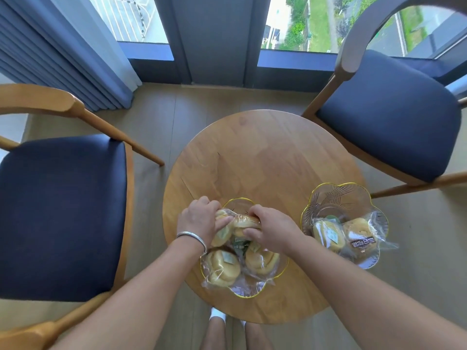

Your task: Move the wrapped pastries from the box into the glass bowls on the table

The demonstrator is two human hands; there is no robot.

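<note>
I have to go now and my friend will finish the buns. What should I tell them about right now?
Left hand: grips a wrapped bun over the near bowl.
Right hand: grips another wrapped bun over the same bowl.
Near bowl: holds several wrapped buns, piled high; two lie at its front.
Far bowl, on the right of the table: two wrapped buns at its near side, the rest bare.
The box is not in view, so I cannot tell how many buns are left.
Next, probably: settle these two, then put further buns in the far bowl.
</note>
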